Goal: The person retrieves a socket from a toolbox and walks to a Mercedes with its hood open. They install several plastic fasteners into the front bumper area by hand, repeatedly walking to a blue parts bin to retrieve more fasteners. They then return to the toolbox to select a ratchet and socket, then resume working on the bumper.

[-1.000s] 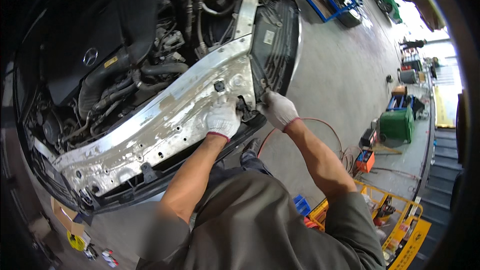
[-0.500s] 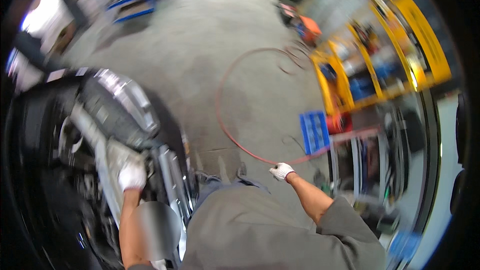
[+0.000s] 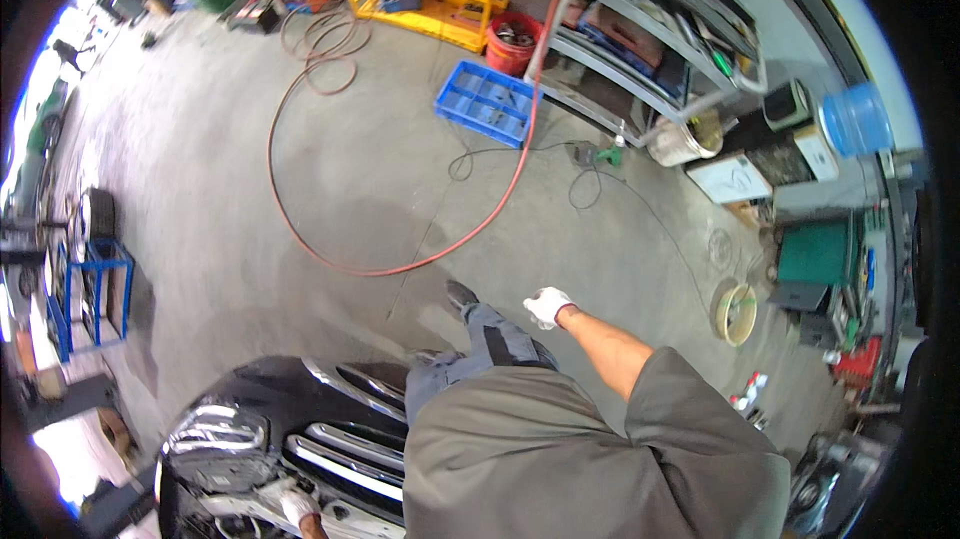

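Note:
At the lower left, my left hand (image 3: 297,507) in a white knit glove rests on the pale front panel (image 3: 262,502) of a black car's bare engine bay; how its fingers lie is too small and blurred to tell. The car's chrome grille (image 3: 345,459) and headlight (image 3: 218,431) lie just beyond it. My right hand (image 3: 548,307), gloved the same way, hangs in the air over the grey floor with its fingers curled in, and nothing shows in it. Beyond that hand, a red hose (image 3: 375,272) loops across the floor, apart from it.
A blue compartment tray (image 3: 487,104) and a red bucket (image 3: 511,44) sit before a yellow rack (image 3: 425,24). To the right are a grey tool cart (image 3: 600,54), a thin cable (image 3: 655,214) and a pale yellow bucket (image 3: 736,314). A blue metal frame (image 3: 95,289) stands left.
My view has swung rightward, so the car now lies lower in the picture and the rack and cart higher. My left hand stays on the car's panel; my right hand remains beside me.

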Motion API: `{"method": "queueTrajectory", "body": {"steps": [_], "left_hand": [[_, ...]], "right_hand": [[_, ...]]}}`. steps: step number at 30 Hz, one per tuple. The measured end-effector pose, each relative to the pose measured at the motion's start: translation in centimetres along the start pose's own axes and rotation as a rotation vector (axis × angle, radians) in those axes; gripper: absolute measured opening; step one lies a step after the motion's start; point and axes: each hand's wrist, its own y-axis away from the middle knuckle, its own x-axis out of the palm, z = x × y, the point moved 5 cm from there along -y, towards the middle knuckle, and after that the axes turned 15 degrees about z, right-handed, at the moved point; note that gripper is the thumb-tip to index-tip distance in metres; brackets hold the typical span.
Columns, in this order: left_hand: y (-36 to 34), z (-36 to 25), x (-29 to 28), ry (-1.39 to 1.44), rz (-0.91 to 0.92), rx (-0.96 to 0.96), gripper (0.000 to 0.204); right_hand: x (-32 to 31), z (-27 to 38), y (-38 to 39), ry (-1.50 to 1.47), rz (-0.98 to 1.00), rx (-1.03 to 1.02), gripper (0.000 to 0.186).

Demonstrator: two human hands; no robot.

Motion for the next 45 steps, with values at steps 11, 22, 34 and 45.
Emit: {"method": "queueTrajectory", "body": {"steps": [11,22,34,45], "left_hand": [[3.7,-6.6,-15.2,0.080,-0.284,0.067,0.038],[17.3,-61.4,-31.8,0.644,0.513,1.026,0.048],[21.1,-96.0,-35.3,0.664,0.585,0.882,0.051],[14.4,-111.3,-41.2,0.040,0.494,1.173,0.039]], "right_hand": [[-0.1,-1.1,3.7,-0.977,0.204,-0.433,0.073],[-8.8,22.9,1.7,-1.639,0.821,-0.940,0.050],[-34.0,18.5,-13.1,-2.725,0.508,-0.611,0.054],[-42.8,14.2,-25.7,-0.372,-0.505,-0.268,0.045]]}}
